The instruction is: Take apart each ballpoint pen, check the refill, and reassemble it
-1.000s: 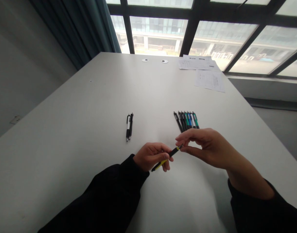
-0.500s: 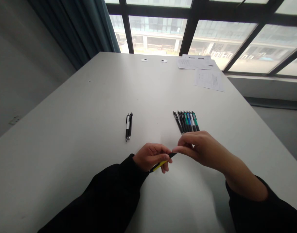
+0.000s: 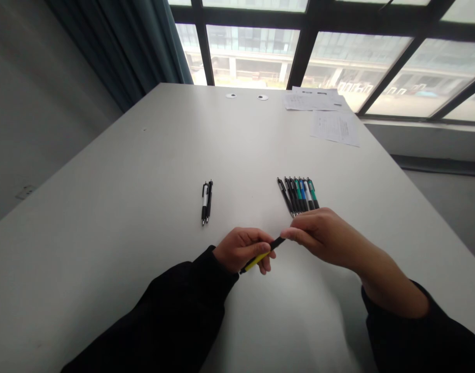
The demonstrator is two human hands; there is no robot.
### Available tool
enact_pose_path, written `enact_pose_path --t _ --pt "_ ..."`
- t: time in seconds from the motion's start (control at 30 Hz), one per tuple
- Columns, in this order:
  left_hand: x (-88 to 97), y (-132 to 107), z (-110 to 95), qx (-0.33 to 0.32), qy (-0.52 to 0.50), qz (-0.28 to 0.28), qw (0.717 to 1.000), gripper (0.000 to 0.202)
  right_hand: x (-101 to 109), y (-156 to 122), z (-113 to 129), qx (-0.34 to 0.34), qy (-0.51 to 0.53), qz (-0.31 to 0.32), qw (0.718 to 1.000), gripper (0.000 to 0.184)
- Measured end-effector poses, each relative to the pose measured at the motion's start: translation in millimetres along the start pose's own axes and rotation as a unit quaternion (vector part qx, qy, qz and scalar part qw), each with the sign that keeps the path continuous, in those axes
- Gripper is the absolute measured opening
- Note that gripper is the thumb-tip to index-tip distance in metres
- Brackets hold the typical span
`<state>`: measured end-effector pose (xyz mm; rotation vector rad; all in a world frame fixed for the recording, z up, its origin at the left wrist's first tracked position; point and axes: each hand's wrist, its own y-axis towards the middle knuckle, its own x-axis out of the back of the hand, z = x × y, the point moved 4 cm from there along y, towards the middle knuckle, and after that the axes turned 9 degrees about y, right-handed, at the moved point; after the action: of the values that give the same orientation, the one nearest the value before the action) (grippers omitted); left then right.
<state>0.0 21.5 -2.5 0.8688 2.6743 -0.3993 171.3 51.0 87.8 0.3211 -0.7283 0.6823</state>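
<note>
A yellow and black pen point(image 3: 256, 260) slants up to the right between my hands, above the table. My left hand point(image 3: 243, 249) is closed around its middle, thumb on top. At the upper right end of the pen, my right hand point(image 3: 318, 233) is pinched shut with thumb and fingers; the tip is hidden in that pinch. Beyond the right hand lies a row of several pens point(image 3: 299, 194) with black, green, blue and white barrels, lower ends partly covered by the hand. Two pens, one white and black point(image 3: 205, 202) and one black point(image 3: 210, 201), lie side by side further left.
The white table point(image 3: 144, 207) extends to the window point(image 3: 256, 57). Printed papers point(image 3: 334, 127) lie at its far right, and two small white oval pieces point(image 3: 262, 97) sit near the far edge. A blue curtain point(image 3: 144, 46) hangs at the far left.
My right hand has shifted slightly right and up, and more of the pen's black grip shows between the hands. The left hand has barely moved. The pens on the table are unchanged.
</note>
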Motion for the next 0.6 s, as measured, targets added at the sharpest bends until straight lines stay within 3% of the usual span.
enact_pose_path --t 0.17,0.3,0.47,0.6 --pt "-0.3 0.1 0.2 -0.009 -0.013 0.008 1.000 0.037 -0.8 -0.9 0.3 0.001 0.081 -0.001 0.997 0.020" --pt "0.0 0.2 -0.9 -0.012 -0.006 0.014 1.000 0.036 -2.1 -0.4 -2.0 -0.007 0.028 -0.001 1.000 0.041" --pt "0.6 1.1 0.9 -0.009 -0.016 0.009 1.000 0.038 -2.9 0.5 2.3 0.013 0.077 -0.001 0.997 0.026" --pt "0.5 1.2 2.1 0.006 -0.013 -0.002 1.000 0.038 -9.2 3.1 2.6 0.012 0.023 -0.003 1.000 0.049"
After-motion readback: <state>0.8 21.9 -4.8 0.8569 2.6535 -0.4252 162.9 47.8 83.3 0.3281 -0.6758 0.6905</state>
